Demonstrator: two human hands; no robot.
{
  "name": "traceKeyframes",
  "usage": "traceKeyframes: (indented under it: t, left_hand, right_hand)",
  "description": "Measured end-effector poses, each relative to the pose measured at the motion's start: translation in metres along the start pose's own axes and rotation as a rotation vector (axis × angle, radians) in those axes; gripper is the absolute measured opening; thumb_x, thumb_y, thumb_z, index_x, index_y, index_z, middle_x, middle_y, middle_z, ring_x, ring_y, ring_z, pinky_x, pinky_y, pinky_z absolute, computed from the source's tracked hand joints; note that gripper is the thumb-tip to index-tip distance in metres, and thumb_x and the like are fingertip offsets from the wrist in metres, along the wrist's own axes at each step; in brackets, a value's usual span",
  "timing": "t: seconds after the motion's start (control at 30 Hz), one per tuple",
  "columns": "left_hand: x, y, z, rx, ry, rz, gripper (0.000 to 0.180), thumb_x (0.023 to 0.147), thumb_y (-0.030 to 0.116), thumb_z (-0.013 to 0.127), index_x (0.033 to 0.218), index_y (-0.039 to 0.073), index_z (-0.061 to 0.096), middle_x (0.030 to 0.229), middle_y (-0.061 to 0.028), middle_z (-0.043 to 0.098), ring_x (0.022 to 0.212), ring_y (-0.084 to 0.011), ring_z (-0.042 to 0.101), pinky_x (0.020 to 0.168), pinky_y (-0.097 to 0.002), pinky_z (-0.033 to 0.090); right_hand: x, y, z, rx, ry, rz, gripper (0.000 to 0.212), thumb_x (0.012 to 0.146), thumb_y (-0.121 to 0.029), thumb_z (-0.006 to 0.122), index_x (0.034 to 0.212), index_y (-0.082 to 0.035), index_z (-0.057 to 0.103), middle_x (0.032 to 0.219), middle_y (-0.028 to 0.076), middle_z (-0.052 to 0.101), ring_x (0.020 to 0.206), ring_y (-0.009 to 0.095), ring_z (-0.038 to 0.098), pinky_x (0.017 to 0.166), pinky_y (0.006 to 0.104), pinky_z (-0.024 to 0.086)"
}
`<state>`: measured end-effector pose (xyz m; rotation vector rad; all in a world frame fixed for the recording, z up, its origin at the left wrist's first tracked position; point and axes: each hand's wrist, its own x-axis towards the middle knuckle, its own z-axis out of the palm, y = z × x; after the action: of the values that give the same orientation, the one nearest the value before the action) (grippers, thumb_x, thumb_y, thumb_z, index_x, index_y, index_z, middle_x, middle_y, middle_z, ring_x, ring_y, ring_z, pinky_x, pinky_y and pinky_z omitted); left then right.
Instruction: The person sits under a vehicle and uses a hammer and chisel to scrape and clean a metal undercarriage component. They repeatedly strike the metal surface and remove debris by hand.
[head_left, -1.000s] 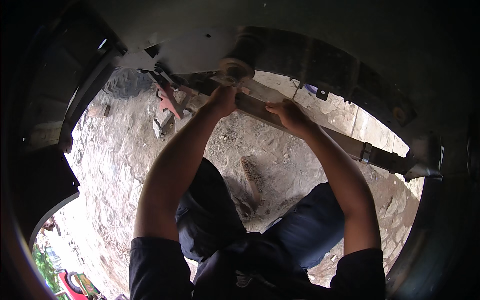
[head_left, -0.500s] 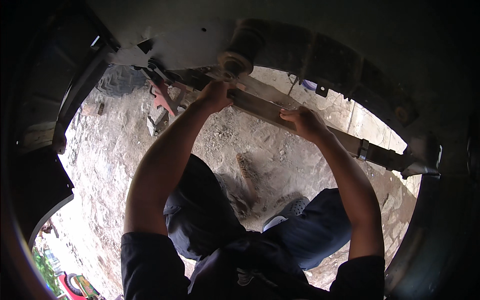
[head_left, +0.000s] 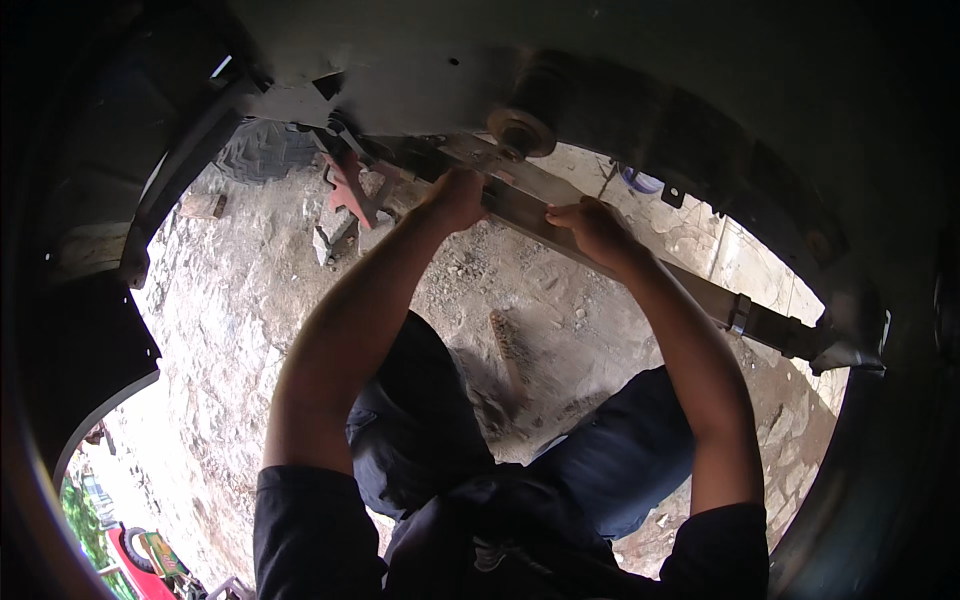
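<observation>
A long, flat leaf spring (head_left: 682,287) runs slantwise beneath the dark underside of a vehicle. Its right end meets a dark bracket (head_left: 850,352), and a metal clip (head_left: 741,313) wraps it just before that. My left hand (head_left: 460,198) is closed on the spring's left stretch, fingers mostly hidden behind it. A short way to the right, my right hand (head_left: 597,232) grips the same spring, thumb along its face. Another flat bar (head_left: 545,183) lies close behind the spring. Above both hands, a round, rusty mount (head_left: 521,131) hangs from the frame.
A red stand (head_left: 350,187) rises beside grey blocks (head_left: 330,240) at the far left, near a knobbly tire (head_left: 264,152). A brick-like piece (head_left: 203,206) and an elongated piece (head_left: 508,345) lie on the dirt ground. Dark body panels (head_left: 75,330) surround the opening.
My hands have come closer together along the leaf spring. The view has shifted, so the mount, stand and tire appear farther right. A shoe seen between my legs earlier is now mostly hidden.
</observation>
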<state>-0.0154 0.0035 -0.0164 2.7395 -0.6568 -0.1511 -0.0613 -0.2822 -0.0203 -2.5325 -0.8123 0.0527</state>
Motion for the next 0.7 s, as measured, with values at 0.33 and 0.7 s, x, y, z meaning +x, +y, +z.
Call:
traceKeyframes:
  t: [0.33, 0.7]
  left_hand:
    - [0.008, 0.023, -0.009, 0.047, -0.07, -0.165, 0.054, 0.074, 0.025, 0.084, 0.126, 0.019, 0.07, 0.12, -0.0189, 0.068, 0.114, -0.0359, 0.066, 0.098, -0.0437, 0.053]
    - [0.016, 0.023, -0.008, 0.199, -0.135, -0.123, 0.044, 0.082, 0.017, 0.076, 0.124, 0.007, 0.066, 0.12, -0.0191, 0.069, 0.113, -0.0354, 0.067, 0.098, -0.0445, 0.055]
  right_hand:
    - [0.043, -0.025, 0.028, -0.072, 0.087, 0.001, 0.042, 0.089, -0.001, 0.057, 0.124, -0.021, 0.071, 0.135, -0.001, 0.065, 0.105, 0.028, 0.066, 0.097, 0.0396, 0.053]
    - [-0.047, -0.002, -0.012, -0.162, -0.065, 0.051, 0.055, 0.086, 0.006, 0.056, 0.133, -0.022, 0.066, 0.144, -0.006, 0.058, 0.121, 0.025, 0.061, 0.106, 0.0366, 0.051]
